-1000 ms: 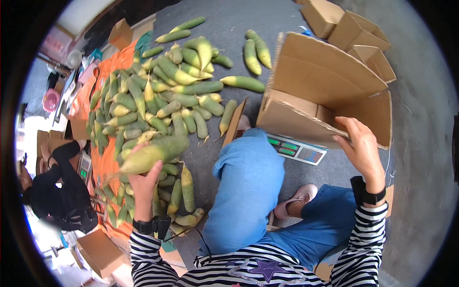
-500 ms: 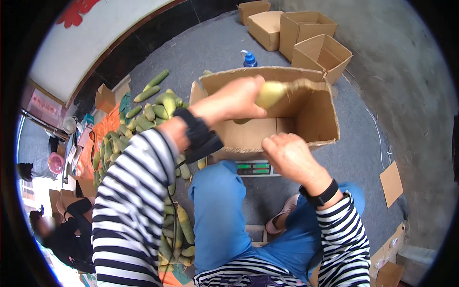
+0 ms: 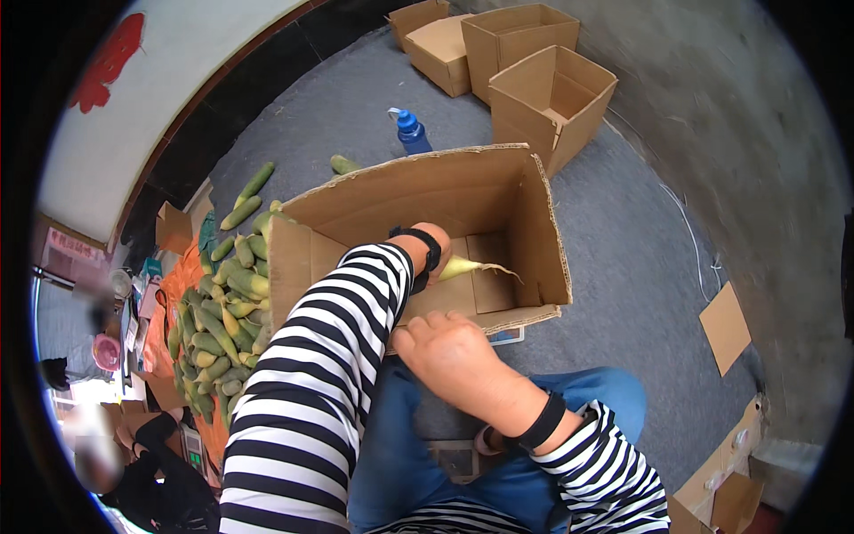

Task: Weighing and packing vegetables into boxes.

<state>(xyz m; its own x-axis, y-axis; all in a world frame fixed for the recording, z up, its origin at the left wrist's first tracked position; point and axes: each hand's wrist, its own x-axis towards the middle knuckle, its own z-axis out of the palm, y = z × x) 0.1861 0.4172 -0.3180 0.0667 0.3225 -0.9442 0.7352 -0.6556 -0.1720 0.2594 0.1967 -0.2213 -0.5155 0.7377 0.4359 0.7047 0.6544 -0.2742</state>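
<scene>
My left hand (image 3: 431,240) reaches down inside an open cardboard box (image 3: 409,190) in front of my knees. It holds a pale green radish (image 3: 459,266), whose thin root tail points right across the box bottom; the wrist and sleeve hide most of the fingers. Curled over the near rim of the same box, my right hand (image 3: 450,349) grips the cardboard. To the left lies a heap of green radishes (image 3: 236,311), partly on an orange sheet (image 3: 189,267).
Several open cardboard boxes (image 3: 520,40) stand at the back against the grey wall. A blue bottle (image 3: 412,133) is behind my box. A flat cardboard piece (image 3: 724,328) and a white cord (image 3: 685,214) lie at right. Another person (image 3: 160,481) sits at lower left.
My left hand has lowered the radish from above the rim into the box. My right hand has shifted left along the near rim. The view has turned, and the box appears further left.
</scene>
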